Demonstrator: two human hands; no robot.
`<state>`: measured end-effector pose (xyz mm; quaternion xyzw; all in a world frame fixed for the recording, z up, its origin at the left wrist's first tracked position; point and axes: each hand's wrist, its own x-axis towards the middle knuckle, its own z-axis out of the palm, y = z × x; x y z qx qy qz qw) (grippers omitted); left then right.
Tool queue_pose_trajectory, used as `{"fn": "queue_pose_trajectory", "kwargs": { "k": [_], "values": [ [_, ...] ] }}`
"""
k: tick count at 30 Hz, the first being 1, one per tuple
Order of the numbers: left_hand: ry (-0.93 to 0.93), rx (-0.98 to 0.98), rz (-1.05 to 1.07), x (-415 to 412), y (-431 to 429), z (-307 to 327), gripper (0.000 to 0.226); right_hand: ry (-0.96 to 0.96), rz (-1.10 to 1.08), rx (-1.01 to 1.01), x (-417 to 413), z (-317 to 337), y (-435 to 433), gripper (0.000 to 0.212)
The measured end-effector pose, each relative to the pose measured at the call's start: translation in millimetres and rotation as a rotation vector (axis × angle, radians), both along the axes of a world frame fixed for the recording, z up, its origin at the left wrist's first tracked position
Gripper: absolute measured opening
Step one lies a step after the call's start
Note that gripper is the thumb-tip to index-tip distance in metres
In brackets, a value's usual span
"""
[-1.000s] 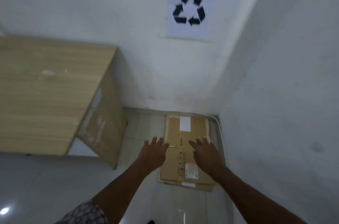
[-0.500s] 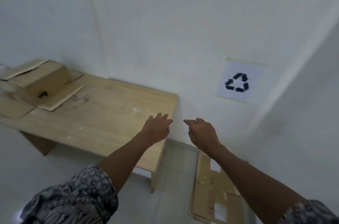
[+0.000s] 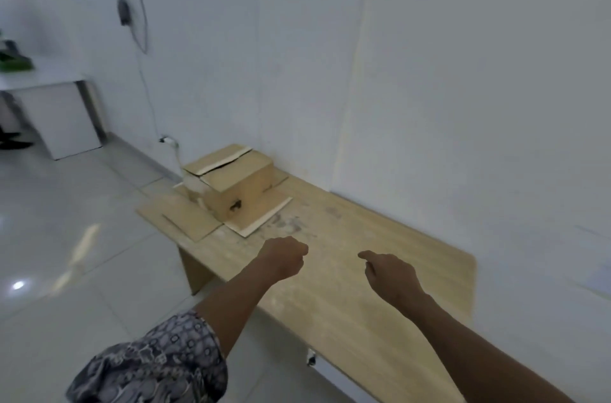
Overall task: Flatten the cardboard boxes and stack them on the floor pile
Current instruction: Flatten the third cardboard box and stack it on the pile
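A brown cardboard box (image 3: pixel 236 186) stands upright at the far left end of the wooden table (image 3: pixel 347 270), its flaps spread flat on the tabletop around it. My left hand (image 3: pixel 284 255) hovers over the table with fingers curled, holding nothing, a short way in front of the box. My right hand (image 3: pixel 390 275) hangs over the middle of the table with loosely curled fingers and nothing in it. The floor pile of flattened boxes is out of view.
The table stands against a white wall (image 3: pixel 429 88). A white cabinet (image 3: pixel 62 118) is at the far left across the tiled floor (image 3: pixel 66 237). A cable (image 3: pixel 139 22) hangs down the wall behind the box.
The view has swung left, away from the floor pile and toward the table. Both hands lifted off the flattened cardboard and now hang over the tabletop; the left hand's fingers have curled in.
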<state>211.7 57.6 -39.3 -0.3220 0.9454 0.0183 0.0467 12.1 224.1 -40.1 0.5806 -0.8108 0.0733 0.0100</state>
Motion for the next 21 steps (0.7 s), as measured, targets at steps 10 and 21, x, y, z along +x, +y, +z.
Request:
{"fn": "queue_pose_trajectory", "kwargs": {
  "k": [10,21],
  "values": [
    [-0.025,-0.042,0.083,43.9,-192.2,-6.1,0.034,0.027,0.150,-0.050,30.2,-4.8,-219.0,0.039],
    [-0.060,0.004,0.201,70.5,-412.3,-12.2,0.034,-0.111,0.175,0.031,42.6,-25.3,-432.5,0.040]
  ]
}}
